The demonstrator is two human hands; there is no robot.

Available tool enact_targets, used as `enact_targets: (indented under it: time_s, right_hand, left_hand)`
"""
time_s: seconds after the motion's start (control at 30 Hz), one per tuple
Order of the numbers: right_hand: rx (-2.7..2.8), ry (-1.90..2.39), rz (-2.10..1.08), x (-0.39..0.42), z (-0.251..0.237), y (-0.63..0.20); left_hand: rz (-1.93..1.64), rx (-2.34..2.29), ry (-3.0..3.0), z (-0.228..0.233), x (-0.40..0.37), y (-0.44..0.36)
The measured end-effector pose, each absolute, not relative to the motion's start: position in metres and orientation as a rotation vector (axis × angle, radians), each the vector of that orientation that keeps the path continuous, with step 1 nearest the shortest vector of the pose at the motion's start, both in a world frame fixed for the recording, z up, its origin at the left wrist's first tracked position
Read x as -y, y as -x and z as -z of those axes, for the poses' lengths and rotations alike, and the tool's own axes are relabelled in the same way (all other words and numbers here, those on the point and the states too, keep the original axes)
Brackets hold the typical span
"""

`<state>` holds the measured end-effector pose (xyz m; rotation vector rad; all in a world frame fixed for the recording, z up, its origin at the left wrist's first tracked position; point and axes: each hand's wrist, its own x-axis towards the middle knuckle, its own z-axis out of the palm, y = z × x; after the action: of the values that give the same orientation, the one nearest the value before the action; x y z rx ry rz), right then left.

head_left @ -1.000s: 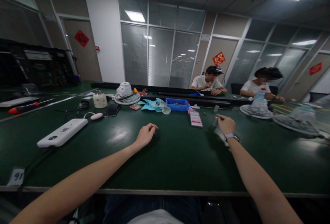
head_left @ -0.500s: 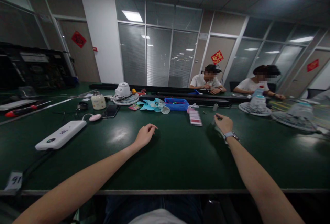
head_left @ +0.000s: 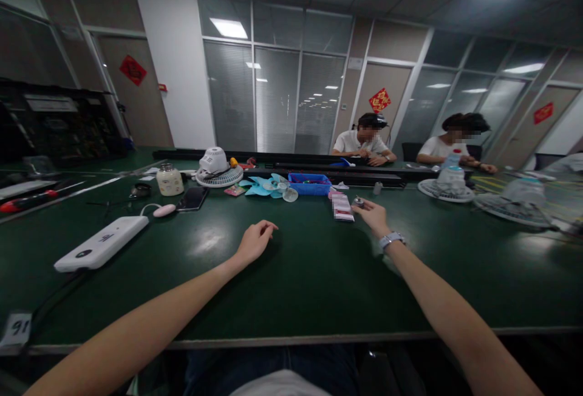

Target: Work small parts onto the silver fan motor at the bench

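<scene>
The right hand (head_left: pixel 374 218) pinches 1 small metal part (head_left: pixel 358 203), seemingly because its size suits a light grip, right of the blue tray (head_left: pixel 312 189). The left hand (head_left: pixel 255 243) is loosely curled, gripping nothing visible, over the table (head_left: pixel 310 286).

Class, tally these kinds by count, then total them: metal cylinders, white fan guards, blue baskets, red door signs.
Metal cylinders: 2, one in the right hand
White fan guards: 3
Blue baskets: 1
Red door signs: 3
Total: 9
</scene>
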<state>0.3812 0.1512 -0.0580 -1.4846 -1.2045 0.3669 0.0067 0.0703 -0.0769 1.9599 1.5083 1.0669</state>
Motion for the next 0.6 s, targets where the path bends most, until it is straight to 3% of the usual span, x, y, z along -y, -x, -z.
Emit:
enact_targets:
  time_s: [0.27,0.6]
  right_hand:
    - [1.656,0.908,-1.119,-0.083,0.069,-0.241]
    - [1.774,0.832,-1.117,-0.062,0.068,-0.226]
  left_hand:
    - [-1.203,-1.345,-2.136,0.064,-0.048,-0.020]
    - [-1.340,-1.327,-2.177,0.063,-0.055,-0.035]
